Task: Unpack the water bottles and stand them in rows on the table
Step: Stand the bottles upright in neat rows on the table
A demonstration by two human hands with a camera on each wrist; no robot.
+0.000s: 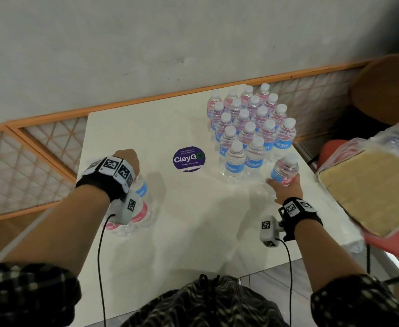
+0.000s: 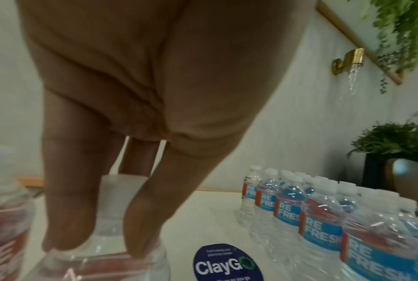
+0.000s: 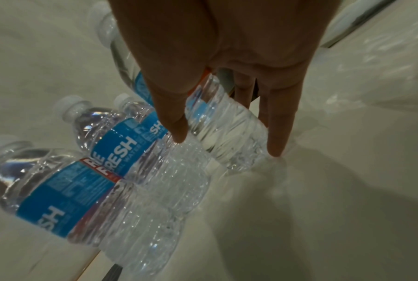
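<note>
Several water bottles with blue-and-red labels stand in rows (image 1: 248,123) at the back right of the white table (image 1: 193,220); the rows (image 2: 323,224) also show in the left wrist view. My right hand (image 1: 281,185) grips one bottle (image 1: 285,169) low on its body, tilted, just in front of the rows' right end. Thumb and fingers of that right hand (image 3: 227,143) wrap this bottle (image 3: 227,121). My left hand (image 1: 126,161) reaches down over a small group of bottles (image 1: 141,213) at the table's left. The left hand (image 2: 99,247) straddles one bottle's cap (image 2: 121,188), fingertips gripping its shoulders.
A round purple ClayGo sticker (image 1: 189,159) lies mid-table. Torn plastic wrap with a cardboard tray (image 1: 370,192) rests on a red seat at the right. An orange-framed lattice partition (image 1: 40,142) borders the table's far and left sides. A round wooden top (image 1: 387,90) stands back right.
</note>
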